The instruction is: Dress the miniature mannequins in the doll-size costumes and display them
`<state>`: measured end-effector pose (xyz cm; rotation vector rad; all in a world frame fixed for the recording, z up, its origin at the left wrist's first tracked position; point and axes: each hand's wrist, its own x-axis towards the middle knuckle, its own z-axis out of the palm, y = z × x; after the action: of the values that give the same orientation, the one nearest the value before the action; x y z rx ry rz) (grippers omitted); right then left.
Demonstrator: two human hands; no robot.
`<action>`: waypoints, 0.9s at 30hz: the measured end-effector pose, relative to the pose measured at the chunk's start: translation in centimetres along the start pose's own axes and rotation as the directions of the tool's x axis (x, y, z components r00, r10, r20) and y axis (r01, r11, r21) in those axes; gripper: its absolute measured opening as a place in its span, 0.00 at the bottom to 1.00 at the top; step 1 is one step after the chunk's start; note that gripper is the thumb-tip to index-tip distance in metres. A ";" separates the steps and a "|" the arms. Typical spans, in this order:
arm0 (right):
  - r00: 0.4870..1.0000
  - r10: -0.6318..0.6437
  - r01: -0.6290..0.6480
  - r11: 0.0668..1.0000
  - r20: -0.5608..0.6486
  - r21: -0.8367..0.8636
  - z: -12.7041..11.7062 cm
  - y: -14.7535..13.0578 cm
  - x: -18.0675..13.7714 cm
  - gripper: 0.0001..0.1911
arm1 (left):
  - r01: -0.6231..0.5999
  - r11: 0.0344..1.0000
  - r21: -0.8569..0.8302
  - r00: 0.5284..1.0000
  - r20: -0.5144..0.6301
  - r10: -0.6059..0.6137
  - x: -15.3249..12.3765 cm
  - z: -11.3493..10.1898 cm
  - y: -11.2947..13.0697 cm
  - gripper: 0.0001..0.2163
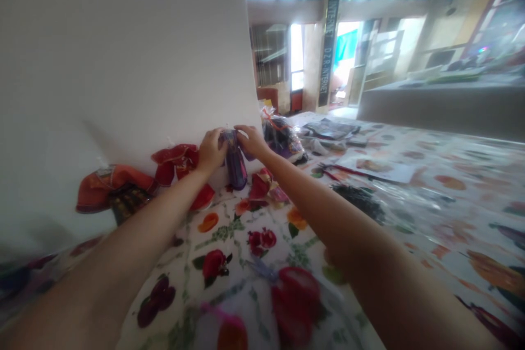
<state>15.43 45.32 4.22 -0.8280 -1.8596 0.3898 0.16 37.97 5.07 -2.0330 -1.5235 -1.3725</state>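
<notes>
Against the white wall, my left hand (211, 151) and my right hand (253, 143) grip the top of a small purple garment (237, 170), one at each side. It hangs upright between them, its lower end close to the tablecloth. Fingers of both hands are closed on its upper edge; blur hides the finer detail there. Left of my left hand, a small red garment (177, 154) and an orange garment (118, 180) with a dark patterned part rest against the wall. Some red and pink cloth (266, 187) lies just below my right hand.
Fruit-printed cloth (229, 279) covers the table. To the right lie a plastic-wrapped bundle (283, 136), red-handled pliers (332, 170), a black stringy heap (359, 201) and clear plastic (422, 202). Nearby, a blurred red-handled tool (295, 298) lies close to me.
</notes>
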 end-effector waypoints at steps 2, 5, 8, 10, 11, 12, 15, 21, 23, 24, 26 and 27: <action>1.000 0.005 -0.005 1.000 -0.001 0.000 0.1 0.0 0.0 0.19 | -0.008 1.000 0.015 1.000 0.011 0.008 0.0 0.2 -0.1 0.13; 1.000 0.012 -0.012 1.000 -0.002 0.007 0.3 0.1 0.1 0.18 | -0.007 1.000 0.025 1.000 0.016 0.007 0.1 0.4 -0.3 0.12; 1.000 0.021 -0.021 1.000 -0.005 0.019 0.4 0.2 0.2 0.17 | -0.009 1.000 0.021 1.000 0.021 0.008 0.2 0.5 -0.3 0.12; 1.000 0.027 -0.027 0.999 -0.012 0.029 0.5 0.3 0.2 0.17 | -0.004 1.000 0.012 1.000 0.019 0.004 0.2 0.5 -0.3 0.12; 0.999 0.030 -0.029 0.999 -0.017 0.034 0.4 0.4 0.2 0.18 | 0.000 1.000 0.007 1.000 0.016 0.000 0.3 0.5 -0.3 0.12; 0.999 0.033 -0.032 0.999 -0.023 0.040 0.4 0.6 0.2 0.18 | 0.006 1.000 0.001 1.000 0.013 -0.006 0.3 0.4 -0.3 0.13; 0.998 0.044 -0.042 0.998 -0.040 0.056 0.0 1.0 0.3 0.20 | 0.030 1.000 -0.011 1.000 -0.002 -0.030 0.4 0.3 -0.5 0.14; 0.995 0.067 -0.061 0.995 -0.073 0.074 -1.1 2.1 0.1 0.20 | 0.075 0.997 -0.014 0.997 -0.025 -0.075 0.5 0.1 -1.0 0.15; 0.994 0.071 -0.065 0.995 -0.079 0.080 -1.2 2.4 -0.1 0.19 | 0.075 0.997 -0.011 0.997 -0.024 -0.076 0.3 0.1 -1.0 0.16; 0.994 0.073 -0.066 0.994 -0.081 0.083 -1.3 2.4 -0.3 0.19 | 0.072 0.997 -0.009 0.997 -0.023 -0.072 0.3 0.1 -1.0 0.16; 0.994 0.079 -0.071 0.994 -0.082 0.087 -1.3 2.5 -0.5 0.19 | 0.060 0.998 -0.005 0.998 -0.019 -0.060 0.2 0.2 -0.9 0.16; 0.993 0.083 -0.076 0.993 -0.081 0.088 -1.3 2.6 -0.6 0.19 | 0.054 0.999 -0.005 0.998 -0.014 -0.054 0.2 0.2 -0.8 0.16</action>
<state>17.72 46.56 2.83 -0.8498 -1.7239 0.4731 -0.47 38.54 4.84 -1.9941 -1.5821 -1.4086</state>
